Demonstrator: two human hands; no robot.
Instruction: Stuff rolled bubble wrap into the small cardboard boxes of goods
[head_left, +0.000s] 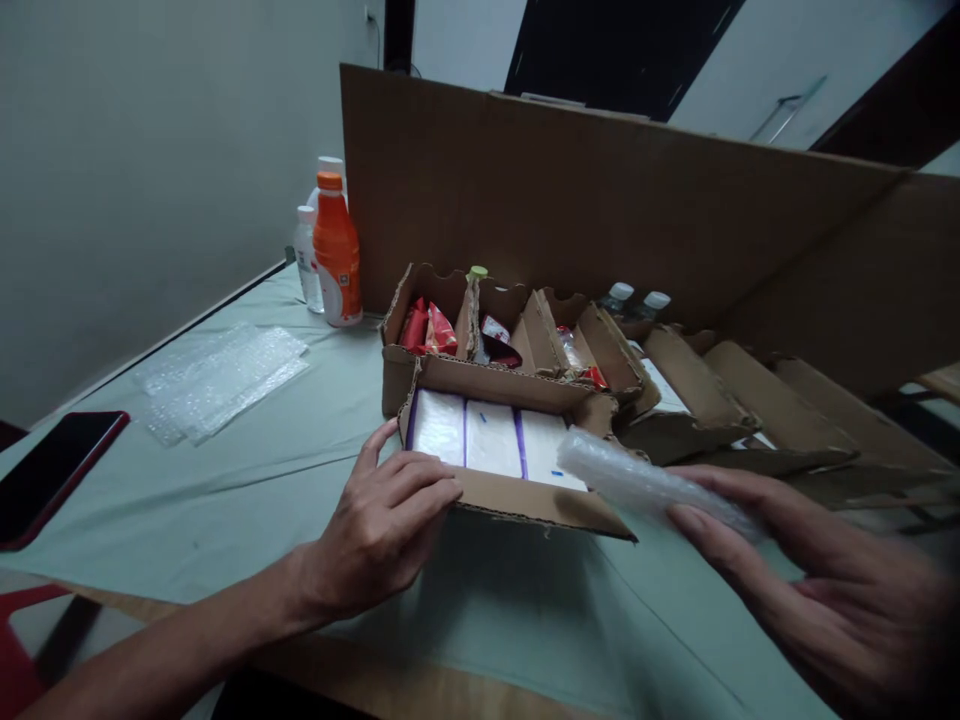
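My left hand (pixel 390 510) grips the near left corner of a small open cardboard box (pixel 525 500), fingers over its front wall. Inside the box lie white tissue packs (pixel 491 437) with purple edges, side by side. A rolled or folded piece of bubble wrap (pixel 637 478) is pinched between the thumb and fingers of my right hand (pixel 802 580). Its far end hangs over the right side of the box, above the tissue packs. The right hand is partly blurred.
Behind the box stands a row of cardboard bins (pixel 431 285), some with red packets (pixel 441 330). More bubble wrap sheets (pixel 225 375) and a phone (pixel 56 475) lie left. An orange bottle (pixel 336 250) stands beside a tall cardboard panel (pixel 525 190). Green cloth (pixel 300 500) covers the table.
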